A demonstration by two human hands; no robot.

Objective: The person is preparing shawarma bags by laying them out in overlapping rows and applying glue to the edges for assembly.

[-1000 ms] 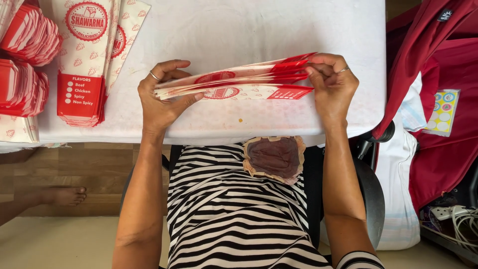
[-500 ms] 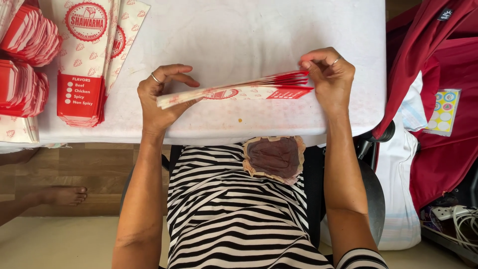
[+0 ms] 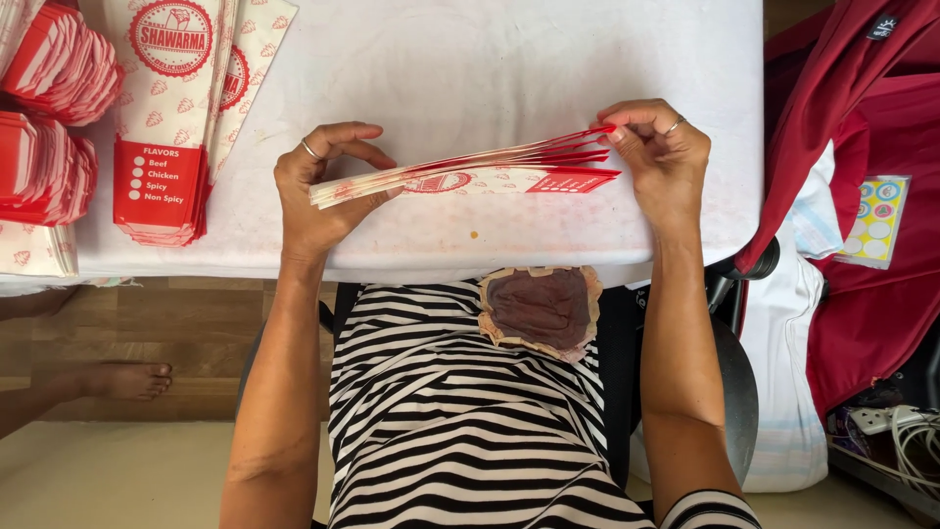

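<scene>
I hold a thin stack of flat red-and-white paper sleeves [image 3: 470, 171] edge-on just above the white table [image 3: 548, 59]. My left hand [image 3: 318, 186] grips the stack's left end between thumb and fingers. My right hand [image 3: 661, 157] pinches the red right end, where the sheets fan apart slightly. One sleeve [image 3: 509, 182] lies flatter beneath the others, its printed face showing. Both hands wear a ring.
A pile of the same sleeves [image 3: 171, 108] lies flat at the table's left. Bundles of folded red-and-white cartons [image 3: 49, 127] sit at the far left edge. A red bag [image 3: 862, 147] stands to the right. Another person's foot [image 3: 122, 380] rests on the floor at left.
The fanned stack has been squeezed thinner between my hands. My right hand has shifted on the red end, and the sheets there spread a little again.
</scene>
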